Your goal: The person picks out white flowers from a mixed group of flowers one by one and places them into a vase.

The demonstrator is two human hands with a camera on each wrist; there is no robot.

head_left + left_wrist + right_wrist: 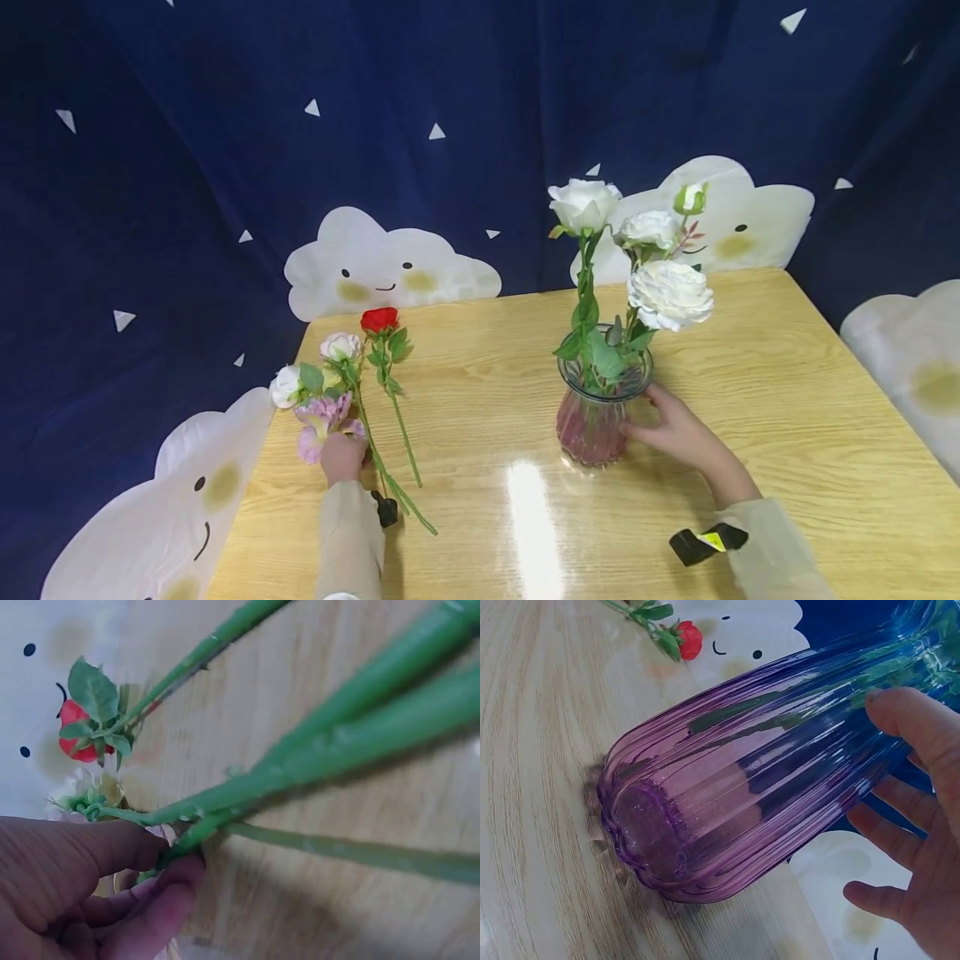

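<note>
At the table's left side my left hand (343, 460) reaches over the lying flowers. In the left wrist view its thumb and fingers pinch a green flower stem (196, 831); which bloom it belongs to is hidden. Right by this hand lie a pink-purple flower (324, 417), a white flower (285, 387) and a pale pink rose (341, 347). My right hand (678, 433) holds a ribbed glass vase (592, 429), pink below and bluish at the rim, from its right side. The vase stands upright with several white flowers (670, 296) and green leaves in it.
A red rose (379, 320) with a leafy stem lies just right of the other loose flowers. The wooden table (480, 375) ends at a dark blue curtain (450, 67) printed with smiling clouds. A bright glare streak crosses the front of the tabletop.
</note>
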